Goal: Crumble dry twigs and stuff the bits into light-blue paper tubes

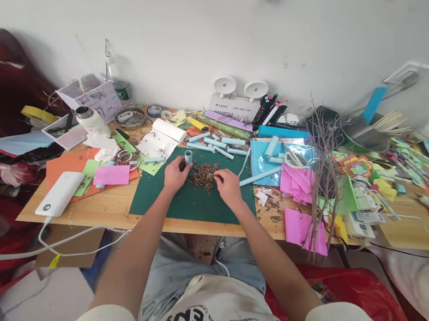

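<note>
My left hand is closed around a short light-blue paper tube, held upright on the green cutting mat. My right hand has its fingers pinched together at the right edge of a small heap of brown crumbs on the mat; what the fingers pinch is too small to make out. Several more light-blue paper rolls lie just beyond the heap.
A wooden table is crowded: white power bank with cable at left, pink sheets, dry twigs, markers, a bottle and boxes by the wall. A red stool stands at lower right.
</note>
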`<state>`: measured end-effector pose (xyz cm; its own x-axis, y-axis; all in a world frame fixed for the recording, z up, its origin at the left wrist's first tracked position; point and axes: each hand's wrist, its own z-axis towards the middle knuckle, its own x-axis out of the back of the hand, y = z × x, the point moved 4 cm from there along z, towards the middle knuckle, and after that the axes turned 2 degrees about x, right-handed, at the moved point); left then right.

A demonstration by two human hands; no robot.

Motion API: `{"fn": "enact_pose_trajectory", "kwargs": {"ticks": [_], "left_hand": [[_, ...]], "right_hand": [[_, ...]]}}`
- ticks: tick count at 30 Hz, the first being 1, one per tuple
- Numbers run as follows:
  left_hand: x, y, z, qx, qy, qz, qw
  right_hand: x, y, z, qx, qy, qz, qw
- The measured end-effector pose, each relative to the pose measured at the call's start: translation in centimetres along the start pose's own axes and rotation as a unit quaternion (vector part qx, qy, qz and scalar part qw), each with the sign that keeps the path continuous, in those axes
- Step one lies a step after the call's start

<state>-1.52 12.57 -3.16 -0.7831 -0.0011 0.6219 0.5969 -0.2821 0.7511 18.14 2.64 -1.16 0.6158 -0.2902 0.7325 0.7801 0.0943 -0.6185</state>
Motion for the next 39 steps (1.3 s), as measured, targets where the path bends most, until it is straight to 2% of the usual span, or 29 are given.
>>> {"fn": "enact_pose_trajectory", "kwargs": {"ticks": [5,9,12,18,25,31,35,39], "left_hand": [[-0.2,-0.1,-0.1,-0.006,-0.010,-0.019,1.000],[0.0,-0.1,0.0,0.001,-0.004,-0.005,1.000],[0.0,0.0,0.0,0.005,-0.008,-0.007,1.000],[-0.2,-0.1,0.0,0.000,-0.010,-0.039,0.999],[-0.1,-0.1,0.0,-0.003,-0.002,-0.002,1.000],[-0.2,-0.3,0.0,0.003,-0.011,-0.024,1.000],[-0.1,-0.1,-0.1,0.006,-0.013,-0.023,1.000],[0.0,0.2,-0.1,0.005,-0.010,-0.017,1.000]], "right_hand": [[1.2,-0.8,0.2,0.049,0.057,-0.049,0.996],[0.5,-0.2,0.5,0.024,0.023,-0.021,0.999],[0.0,0.4,0.5,-0.001,0.020,0.003,1.000],[-0.3,0.9,0.6,-0.013,-0.003,-0.014,1.000],[-0.2,1.1,0.7,-0.026,0.019,0.055,0.998],[0.6,0.1,0.7,0.007,0.030,0.055,0.998],[0.7,0.2,0.8,-0.021,0.056,0.068,0.996],[0.1,0.5,1.0,-0.033,0.045,0.067,0.996]]}}
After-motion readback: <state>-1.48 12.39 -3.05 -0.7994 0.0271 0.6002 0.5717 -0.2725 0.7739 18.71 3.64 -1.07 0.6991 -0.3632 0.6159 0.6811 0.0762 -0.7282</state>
